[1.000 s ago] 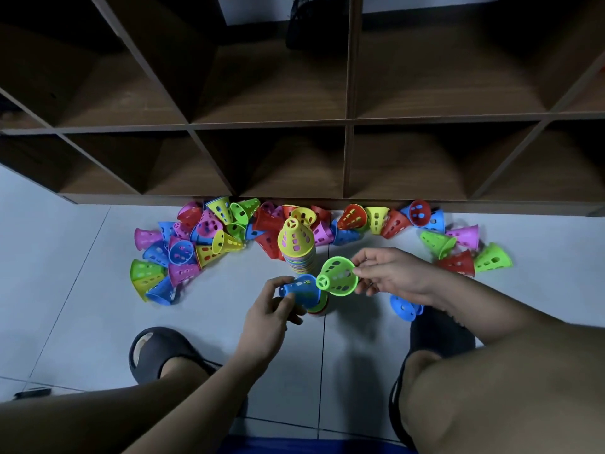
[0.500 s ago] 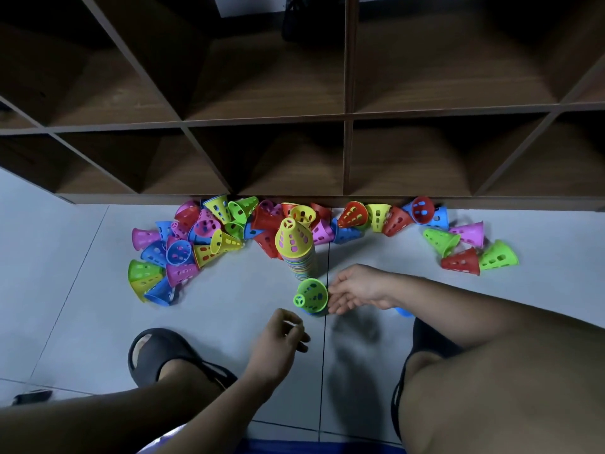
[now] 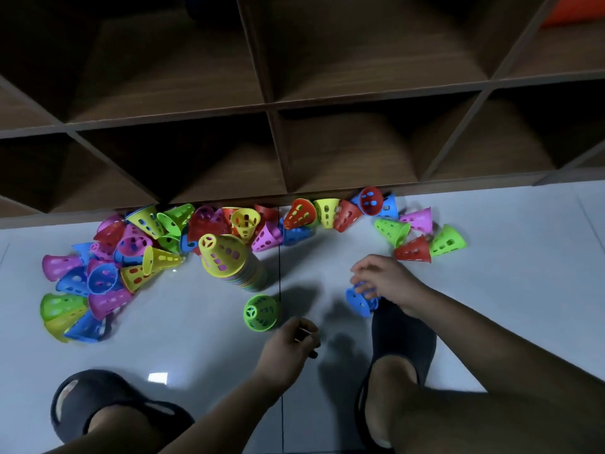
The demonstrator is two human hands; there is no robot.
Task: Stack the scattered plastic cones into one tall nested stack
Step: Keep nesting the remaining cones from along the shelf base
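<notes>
A tall nested stack of cones [image 3: 229, 260], topped by a yellow one, stands on the white floor. In front of it sits a short stack topped by a green cone [image 3: 261, 312]. My left hand [image 3: 289, 344] hovers just right of and below that green cone, fingers curled with nothing in them. My right hand [image 3: 383, 280] is closed over a blue cone [image 3: 358, 301] lying beside my right slipper. Loose cones lie in a pile at the left [image 3: 104, 270], along the shelf base [image 3: 307, 216] and at the right [image 3: 419, 237].
A dark wooden cubby shelf [image 3: 278, 152] runs across the back, its base touching the cones. My two black slippers [image 3: 108, 411] [image 3: 402, 342] rest on the tiles near the bottom, the right one just below the blue cone.
The green cone was set down on the small stack and both hands let go. My right hand then moved right onto the blue cone; my left hand drew back.
</notes>
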